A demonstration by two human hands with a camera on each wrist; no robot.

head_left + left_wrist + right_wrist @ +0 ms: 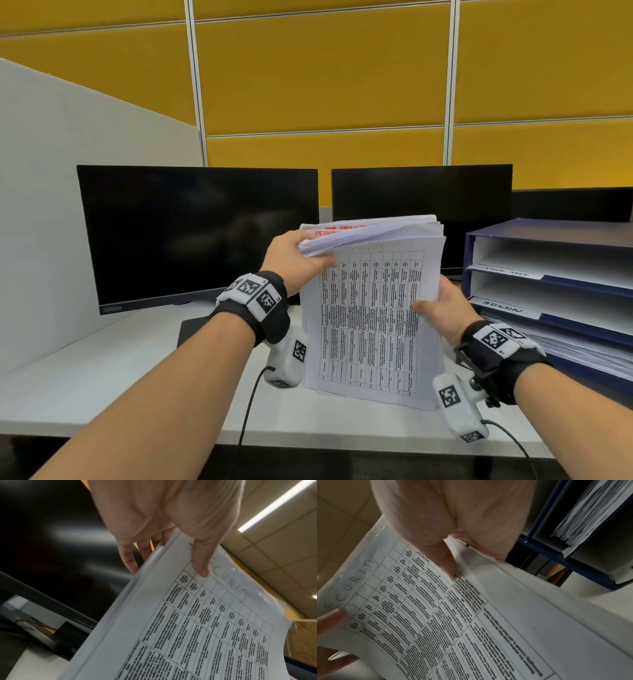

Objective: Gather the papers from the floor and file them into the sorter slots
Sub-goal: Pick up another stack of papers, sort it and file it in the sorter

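I hold a stack of white papers (370,308) upright above the desk, its front sheet a printed table headed "SECURITY" by hand. My left hand (294,260) pinches the stack's top left corner, thumb on the front sheet and fingers behind. My right hand (442,308) grips the right edge, thumb on the front. The left wrist view shows the left hand's thumb (200,563) pressing the papers (197,628). In the right wrist view the right hand's thumb (447,562) lies on the papers (471,622). The blue sorter (551,291) stands at the right, with labelled slots.
Two dark monitors (198,233) (421,195) stand behind the papers on the white desk (120,377). A grey partition (68,171) bounds the left side. The sorter's (573,547) lower slot holds a pile of sheets (582,346); the upper slots look vacant.
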